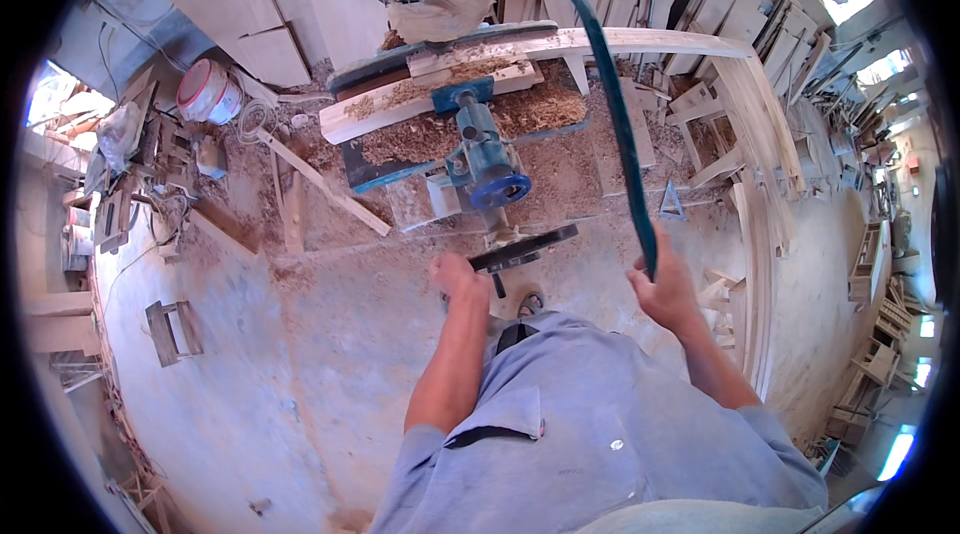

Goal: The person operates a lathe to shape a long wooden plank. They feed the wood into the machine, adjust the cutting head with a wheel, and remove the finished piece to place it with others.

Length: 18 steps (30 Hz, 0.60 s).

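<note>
My left hand (460,277) is closed on the left rim of a dark handwheel (548,242), seen nearly edge-on at the front of a woodworking machine. My right hand (667,282) wraps round the lower end of a long, curved teal lever (617,94). Behind the handwheel, a blue-grey screw clamp (480,139) with a smaller blue wheel (500,192) reaches toward a pale wooden beam (370,114). The clamp's blue plate rests against that beam, which lies across the machine table under scattered shavings. The cutting part is hidden.
Sawdust and shavings cover the machine bed (540,114). Long curved-looking boards (765,124) stand on the right. A white-and-red bucket (207,92) and a loose wooden strip (325,184) are at left. A small wooden frame (174,332) lies on the floor; panels lean behind.
</note>
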### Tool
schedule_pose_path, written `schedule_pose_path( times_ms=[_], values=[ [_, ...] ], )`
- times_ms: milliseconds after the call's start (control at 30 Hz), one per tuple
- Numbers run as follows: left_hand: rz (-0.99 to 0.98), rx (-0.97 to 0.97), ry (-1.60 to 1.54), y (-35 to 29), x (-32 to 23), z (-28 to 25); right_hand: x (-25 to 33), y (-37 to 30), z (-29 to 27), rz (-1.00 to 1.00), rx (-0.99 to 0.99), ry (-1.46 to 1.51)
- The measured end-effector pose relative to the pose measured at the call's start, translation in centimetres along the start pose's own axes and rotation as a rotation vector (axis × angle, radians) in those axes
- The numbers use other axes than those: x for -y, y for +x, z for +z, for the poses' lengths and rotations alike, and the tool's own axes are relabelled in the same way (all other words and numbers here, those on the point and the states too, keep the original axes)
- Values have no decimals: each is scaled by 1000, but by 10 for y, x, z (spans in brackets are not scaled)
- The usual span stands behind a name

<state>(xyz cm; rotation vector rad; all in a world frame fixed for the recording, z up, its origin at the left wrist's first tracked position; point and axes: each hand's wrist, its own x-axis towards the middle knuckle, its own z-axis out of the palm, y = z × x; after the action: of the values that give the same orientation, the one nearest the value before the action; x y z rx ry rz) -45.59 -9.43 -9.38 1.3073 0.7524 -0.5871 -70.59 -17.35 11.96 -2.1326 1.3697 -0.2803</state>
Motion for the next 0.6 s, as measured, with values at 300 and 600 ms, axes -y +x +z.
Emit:
schedule_pose_path(
  times_ms=[300, 600],
  values=[
    [-453, 387, -175, 189, 92, -70, 30, -6, -66, -30, -63, 8],
    [-427, 226, -204, 156, 72, -53, 10, 1, -40, 20, 9, 18]
  ],
)
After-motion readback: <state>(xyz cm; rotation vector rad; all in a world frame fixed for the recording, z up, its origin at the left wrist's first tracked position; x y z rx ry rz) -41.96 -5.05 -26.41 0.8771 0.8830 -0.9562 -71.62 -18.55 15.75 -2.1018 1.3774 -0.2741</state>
